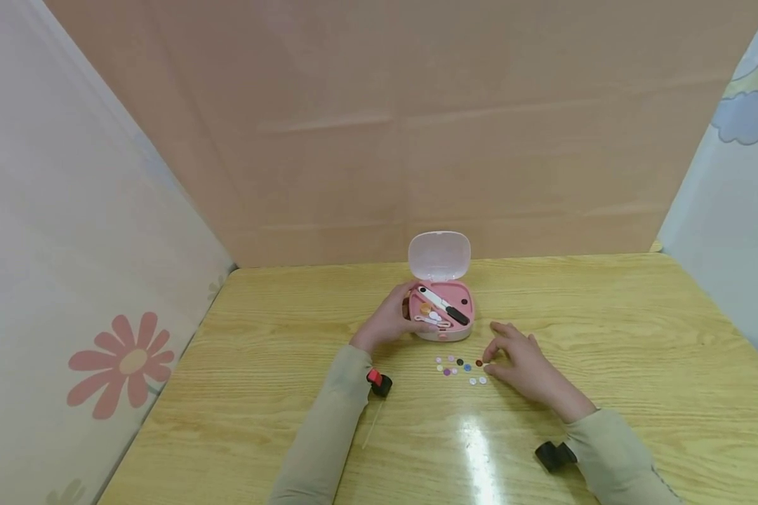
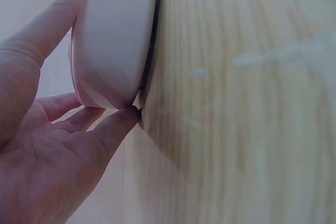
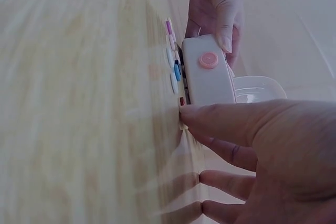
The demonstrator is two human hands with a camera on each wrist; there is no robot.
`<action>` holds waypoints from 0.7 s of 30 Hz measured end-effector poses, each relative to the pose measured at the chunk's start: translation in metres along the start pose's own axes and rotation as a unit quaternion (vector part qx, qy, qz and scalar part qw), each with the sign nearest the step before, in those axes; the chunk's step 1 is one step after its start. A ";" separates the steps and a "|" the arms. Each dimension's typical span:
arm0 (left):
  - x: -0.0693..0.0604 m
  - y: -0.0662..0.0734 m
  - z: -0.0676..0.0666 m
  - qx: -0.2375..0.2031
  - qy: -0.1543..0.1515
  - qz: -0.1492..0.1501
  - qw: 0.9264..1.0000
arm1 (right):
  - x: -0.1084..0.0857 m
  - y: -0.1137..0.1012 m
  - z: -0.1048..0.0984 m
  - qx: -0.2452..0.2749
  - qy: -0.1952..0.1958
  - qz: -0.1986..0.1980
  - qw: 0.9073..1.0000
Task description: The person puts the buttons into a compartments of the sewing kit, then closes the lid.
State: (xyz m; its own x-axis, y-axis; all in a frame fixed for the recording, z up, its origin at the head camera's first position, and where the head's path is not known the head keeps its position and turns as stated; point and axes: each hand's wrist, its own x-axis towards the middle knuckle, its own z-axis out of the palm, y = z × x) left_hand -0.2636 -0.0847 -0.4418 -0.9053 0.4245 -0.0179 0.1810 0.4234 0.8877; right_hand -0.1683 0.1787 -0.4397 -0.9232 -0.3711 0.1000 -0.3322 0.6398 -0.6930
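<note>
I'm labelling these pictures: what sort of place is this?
Probably an indoor tabletop workspace: a glossy yellow wood-grain table, a creased peach backdrop sheet, and a pale flower-printed side wall.

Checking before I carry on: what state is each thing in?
Box: upright on the table, open.
Lid: raised.
White-black tool: lying in the box.
White cord: looped, in the box.
Buttons: loose, clustered.
Left hand: gripping the box.
Right hand: fingertips at the buttons; pinch unclear.
</note>
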 end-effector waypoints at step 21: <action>0.000 -0.001 0.001 -0.020 -0.004 0.005 1.000 | 0.000 -0.002 0.000 -0.010 0.005 -0.008 1.000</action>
State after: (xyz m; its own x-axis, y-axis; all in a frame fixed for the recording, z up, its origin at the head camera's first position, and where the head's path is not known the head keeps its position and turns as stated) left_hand -0.2637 -0.0848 -0.4432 -0.9007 0.4343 -0.0125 0.1743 0.3875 0.9053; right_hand -0.1671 0.1774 -0.4388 -0.9197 -0.3745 0.1178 -0.3502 0.6467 -0.6776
